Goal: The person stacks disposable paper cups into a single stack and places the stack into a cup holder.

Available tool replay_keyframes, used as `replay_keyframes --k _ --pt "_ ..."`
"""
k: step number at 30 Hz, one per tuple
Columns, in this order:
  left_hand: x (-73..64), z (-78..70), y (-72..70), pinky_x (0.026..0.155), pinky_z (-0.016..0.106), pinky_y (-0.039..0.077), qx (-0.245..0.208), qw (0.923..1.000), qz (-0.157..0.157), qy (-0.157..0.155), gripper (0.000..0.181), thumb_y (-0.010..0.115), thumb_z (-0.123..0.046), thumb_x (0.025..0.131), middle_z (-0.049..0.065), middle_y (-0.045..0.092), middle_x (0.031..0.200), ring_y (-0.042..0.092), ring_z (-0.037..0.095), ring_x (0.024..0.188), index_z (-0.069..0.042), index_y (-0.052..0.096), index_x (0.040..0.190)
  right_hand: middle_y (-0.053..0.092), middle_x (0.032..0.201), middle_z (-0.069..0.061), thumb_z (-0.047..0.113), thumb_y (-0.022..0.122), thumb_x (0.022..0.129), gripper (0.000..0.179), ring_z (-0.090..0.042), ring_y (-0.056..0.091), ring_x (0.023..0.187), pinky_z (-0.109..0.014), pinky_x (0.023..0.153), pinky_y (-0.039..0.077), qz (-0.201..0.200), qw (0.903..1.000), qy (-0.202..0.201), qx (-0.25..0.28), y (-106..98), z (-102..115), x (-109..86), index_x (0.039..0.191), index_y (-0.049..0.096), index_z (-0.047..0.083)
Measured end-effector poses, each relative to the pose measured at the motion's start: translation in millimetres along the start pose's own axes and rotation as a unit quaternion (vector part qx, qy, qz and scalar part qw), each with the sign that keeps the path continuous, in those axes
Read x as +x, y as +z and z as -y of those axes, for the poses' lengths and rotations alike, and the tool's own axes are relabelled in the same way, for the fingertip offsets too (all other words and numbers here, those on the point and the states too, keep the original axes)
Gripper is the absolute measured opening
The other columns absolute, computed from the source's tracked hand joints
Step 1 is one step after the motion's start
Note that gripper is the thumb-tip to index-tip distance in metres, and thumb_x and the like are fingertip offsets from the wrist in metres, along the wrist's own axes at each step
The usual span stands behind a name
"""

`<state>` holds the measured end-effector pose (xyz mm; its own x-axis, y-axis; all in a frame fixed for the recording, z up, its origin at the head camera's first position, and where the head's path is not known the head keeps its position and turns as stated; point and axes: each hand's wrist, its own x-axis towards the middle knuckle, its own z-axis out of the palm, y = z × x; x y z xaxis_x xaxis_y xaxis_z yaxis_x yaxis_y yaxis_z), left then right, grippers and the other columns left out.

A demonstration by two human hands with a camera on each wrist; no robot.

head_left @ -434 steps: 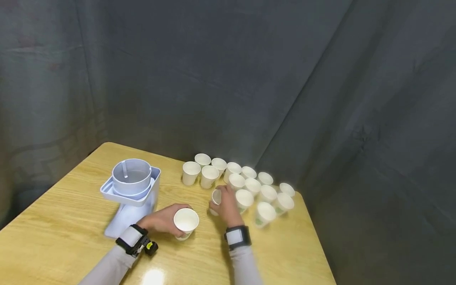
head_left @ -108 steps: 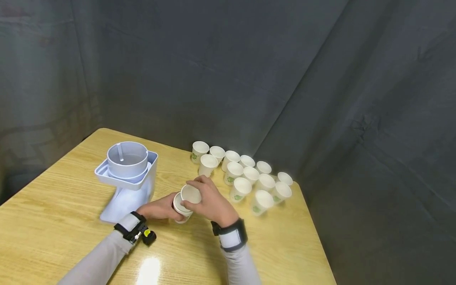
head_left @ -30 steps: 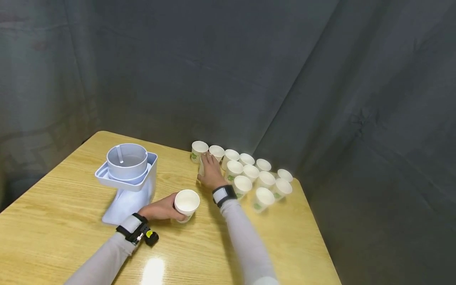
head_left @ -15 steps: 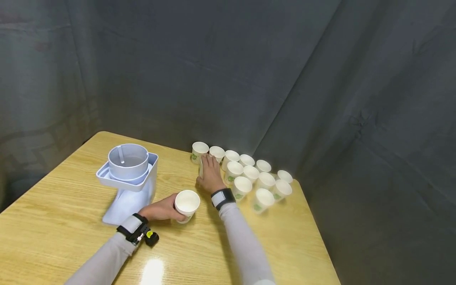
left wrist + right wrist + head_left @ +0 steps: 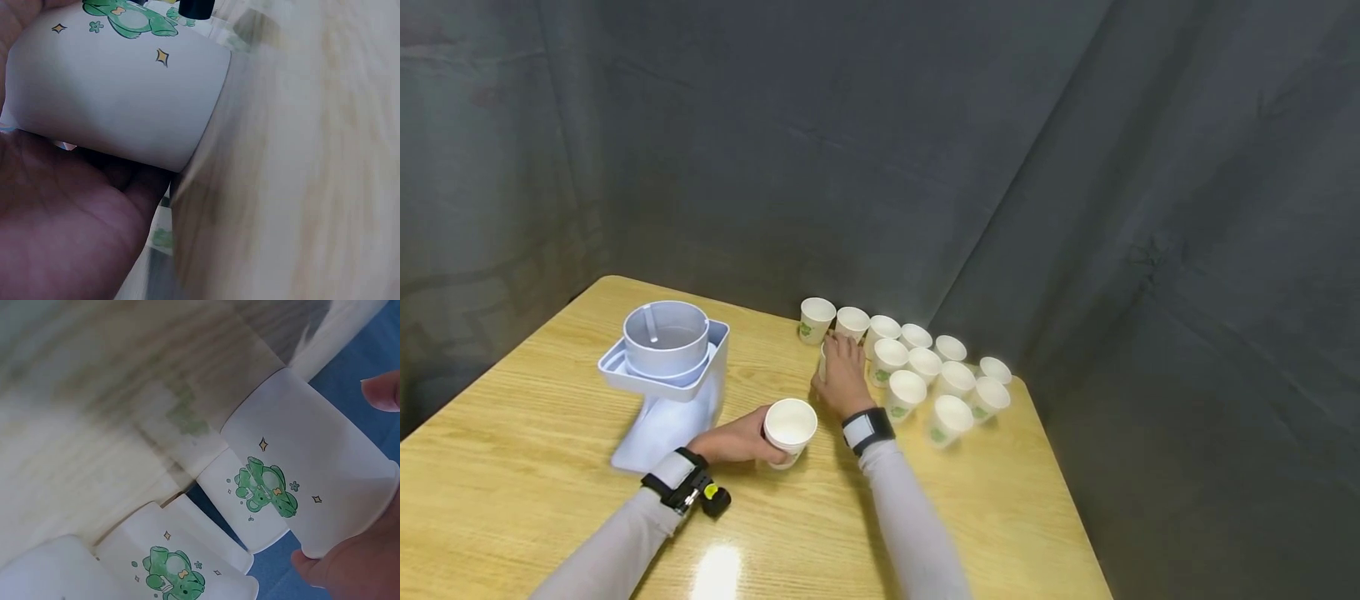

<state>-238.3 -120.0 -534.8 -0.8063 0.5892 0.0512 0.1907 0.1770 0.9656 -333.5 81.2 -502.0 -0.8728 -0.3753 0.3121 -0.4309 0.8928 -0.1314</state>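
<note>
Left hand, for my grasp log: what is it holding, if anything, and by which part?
The left hand holds a white cup around its side wall.

Head view: worn high, faces forward and down, mid-range; takes in yellowish wood-grain table [image 5: 805, 533], dark grey cloth curtain [image 5: 820, 167], left hand [image 5: 741, 437], right hand [image 5: 844, 379]. Both wrist views: very close, image sideways. Left wrist shares with head left hand's round white paper cup [image 5: 119, 87]; right wrist shares right hand's green-printed white paper cup [image 5: 306, 462] plus neighbours.
</note>
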Motion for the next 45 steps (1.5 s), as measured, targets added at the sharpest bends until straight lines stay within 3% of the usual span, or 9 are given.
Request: replay_keyframes --k 6,11,17,24,33,40,45 --pt "0.1 0.2 -1.3 0.103 0.039 0.042 -0.004 1.0 0.006 0.004 0.077 0.081 -0.013 0.078 0.016 0.062 0.127 0.057 0.021 0.115 0.009 0.044 0.141 0.043 0.147 -0.019 0.025 0.071 0.087 0.069 -0.04 0.036 0.139 -0.057 0.117 0.027 -0.026 0.9996 -0.011 0.005 1.8 1.8 -10.9 0.146 0.043 0.002" --pt "1.1 1.2 -3.0 0.103 0.043 0.041 -0.012 0.9997 0.012 0.015 0.076 0.081 -0.012 0.078 0.016 0.062 0.128 0.056 0.023 0.116 0.008 0.044 0.141 0.044 0.145 -0.018 0.03 0.063 0.091 0.063 -0.038 0.035 0.139 -0.055 0.116 0.026 -0.043 0.9976 -0.012 0.052 -1.1 4.9 -22.3 0.145 0.045 0.002" --pt "2.8 3.4 -3.7 0.102 0.043 0.042 -0.015 0.9995 0.015 0.023 0.073 0.081 -0.011 0.078 0.015 0.062 0.125 0.057 0.023 0.114 0.008 0.046 0.139 0.046 0.143 -0.016 0.034 0.059 0.089 0.063 -0.037 0.035 0.139 -0.055 0.116 0.024 -0.05 0.9945 -0.014 0.091 -5.2 6.7 -34.7 0.143 0.048 0.004" --pt "1.9 -0.4 -3.0 0.101 0.039 0.043 -0.011 0.9998 0.011 0.016 0.074 0.081 -0.013 0.078 0.015 0.063 0.125 0.057 0.022 0.114 0.009 0.045 0.139 0.046 0.145 -0.015 0.026 0.057 0.089 0.06 -0.036 0.035 0.139 -0.056 0.117 0.023 -0.025 0.9925 0.004 0.12 -13.6 7.3 -42.0 0.144 0.049 0.005" --pt "-0.3 0.5 -2.8 0.099 0.03 0.044 -0.006 0.9996 0.011 0.027 0.075 0.081 -0.013 0.079 0.015 0.063 0.125 0.058 0.015 0.112 0.01 0.044 0.14 0.057 0.133 -0.011 0.017 0.076 0.082 0.055 -0.034 0.049 0.124 -0.051 0.107 0.036 -0.005 0.9894 0.012 0.144 -29.7 5.1 -44.2 0.135 0.063 0.007" --pt "0.8 1.2 -3.3 0.1 0.034 0.043 -0.01 0.9997 0.012 0.019 0.076 0.08 -0.011 0.079 0.017 0.061 0.128 0.057 0.018 0.114 0.01 0.042 0.142 0.061 0.11 -0.009 0.021 0.091 0.068 0.055 -0.026 0.057 0.104 -0.037 0.089 0.048 -0.008 0.9775 0.03 0.209 -37.3 0.9 -47.5 0.117 0.073 0.006" --pt "1.1 2.2 -3.5 0.102 0.04 0.042 -0.012 0.9997 0.014 0.017 0.076 0.081 -0.011 0.079 0.017 0.061 0.129 0.056 0.022 0.116 0.009 0.043 0.142 0.062 0.105 -0.005 0.028 0.092 0.066 0.053 -0.02 0.057 0.097 -0.031 0.083 0.048 0.009 0.9789 0.029 0.202 -39.4 -2.0 -48.7 0.112 0.076 0.009"
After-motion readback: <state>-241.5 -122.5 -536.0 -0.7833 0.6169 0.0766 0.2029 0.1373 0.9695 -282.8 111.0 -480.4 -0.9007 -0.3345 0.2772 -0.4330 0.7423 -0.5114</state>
